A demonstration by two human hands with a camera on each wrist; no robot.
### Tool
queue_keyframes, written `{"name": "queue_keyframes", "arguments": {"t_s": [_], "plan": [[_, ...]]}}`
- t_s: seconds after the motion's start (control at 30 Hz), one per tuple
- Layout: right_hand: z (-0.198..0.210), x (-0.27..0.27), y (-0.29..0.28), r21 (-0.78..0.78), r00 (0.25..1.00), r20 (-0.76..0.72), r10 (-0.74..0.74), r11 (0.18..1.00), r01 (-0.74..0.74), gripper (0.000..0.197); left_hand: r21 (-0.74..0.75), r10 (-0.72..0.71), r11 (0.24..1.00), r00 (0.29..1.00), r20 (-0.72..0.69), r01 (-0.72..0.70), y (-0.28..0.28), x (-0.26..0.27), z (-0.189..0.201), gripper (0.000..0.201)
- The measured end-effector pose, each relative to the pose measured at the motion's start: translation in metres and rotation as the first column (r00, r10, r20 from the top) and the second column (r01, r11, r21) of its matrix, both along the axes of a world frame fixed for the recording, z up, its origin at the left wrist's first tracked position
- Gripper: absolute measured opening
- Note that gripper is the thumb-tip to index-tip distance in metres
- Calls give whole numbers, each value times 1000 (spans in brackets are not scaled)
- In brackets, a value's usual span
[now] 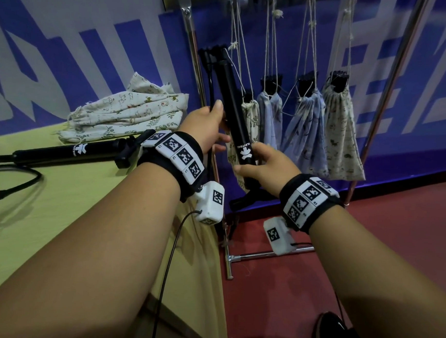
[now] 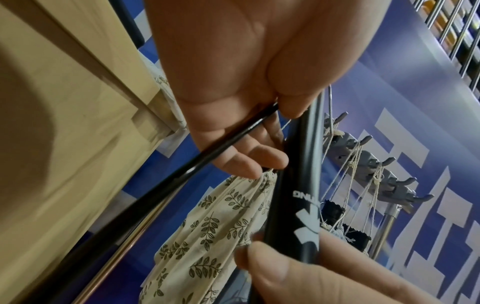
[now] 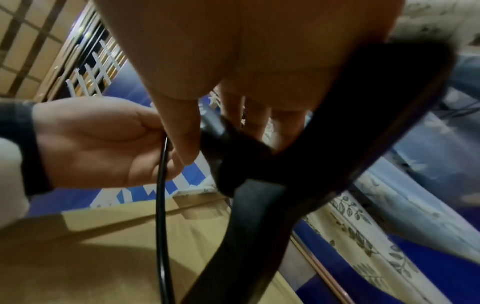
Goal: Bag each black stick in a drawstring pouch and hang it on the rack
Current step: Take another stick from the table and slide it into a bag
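Left hand (image 1: 205, 126): raised beside the upper part of the black stick (image 1: 233, 105), thumb up against the shaft; in the left wrist view its fingers (image 2: 249, 162) are loosely bent, and a thin black cable (image 2: 182, 176) runs through the crease between thumb and palm, pinched there.
Right hand (image 1: 264, 165): curled around the lower end of the black stick, just by the white logo, thumb on the near side and fingers behind.
Black stick: held nearly upright, top tilted a little to the left, in front of the rack (image 1: 192, 56); its folded legs spread below the right hand (the right wrist view shows them blurred and dark).
Leaf-print pouch (image 1: 250, 122): hangs by its cord from the rack right behind the stick; its gathered mouth sits against the shaft beside the left fingertips. Whether the stick is partly inside it I cannot tell.
Hung pouches (image 1: 316, 130): three more hang to the right on cords, each with a black stick end showing at the mouth.
Second stick (image 1: 64, 151): lies flat on the yellow-green table (image 1: 66, 212), near the left wrist.
Spare pouches (image 1: 126, 114): a loose pile at the back of the table, behind the second stick.
Floor (image 1: 371, 252): red, under the rack's foot.
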State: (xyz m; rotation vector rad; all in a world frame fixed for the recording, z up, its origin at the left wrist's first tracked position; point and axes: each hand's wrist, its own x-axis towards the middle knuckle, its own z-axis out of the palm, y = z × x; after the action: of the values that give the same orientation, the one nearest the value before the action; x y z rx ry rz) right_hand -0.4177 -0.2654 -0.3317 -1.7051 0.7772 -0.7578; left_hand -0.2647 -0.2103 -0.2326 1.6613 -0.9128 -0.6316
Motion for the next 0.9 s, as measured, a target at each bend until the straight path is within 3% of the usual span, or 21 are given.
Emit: {"name": "queue_keyframes", "arguments": {"t_s": [0.07, 0.2, 0.33, 0.43, 0.57, 0.63, 0.7, 0.77, 0.9], "plan": [[3, -3, -3, 28, 999, 37, 27, 999, -28, 32, -7, 15, 1000, 999, -37, -15, -1, 1, 2, 39], [7, -1, -2, 102, 996, 79, 33, 994, -41, 61, -25, 14, 1000, 996, -86, -16, -1, -1, 3, 41], [5, -2, -3, 186, 978, 205, 41, 979, -80, 24, 33, -14, 999, 999, -34, 15, 1, 0, -1, 20], [11, -7, -3, 218, 963, 267, 30, 972, -90, 26, 140, -97, 985, 994, -49, 103, 6, -3, -5, 6], [19, -11, -3, 249, 932, 363, -9, 965, -87, 23, 325, -286, 898, 955, -76, 295, 15, -9, -8, 21], [21, -9, -5, 242, 919, 394, -26, 967, -77, 20, 410, -368, 843, 929, -31, 347, 17, -12, -10, 14], [23, -6, -3, 253, 905, 423, -45, 965, -70, 29, 452, -408, 814, 913, -6, 366, 18, -14, -11, 13], [25, -4, -2, 282, 892, 446, -69, 957, -67, 55, 472, -439, 793, 899, 5, 384, 19, -17, -13, 16], [27, -6, -1, 289, 886, 458, -73, 955, -71, 54, 452, -455, 801, 890, 33, 393, 18, -18, -12, 19]]}}
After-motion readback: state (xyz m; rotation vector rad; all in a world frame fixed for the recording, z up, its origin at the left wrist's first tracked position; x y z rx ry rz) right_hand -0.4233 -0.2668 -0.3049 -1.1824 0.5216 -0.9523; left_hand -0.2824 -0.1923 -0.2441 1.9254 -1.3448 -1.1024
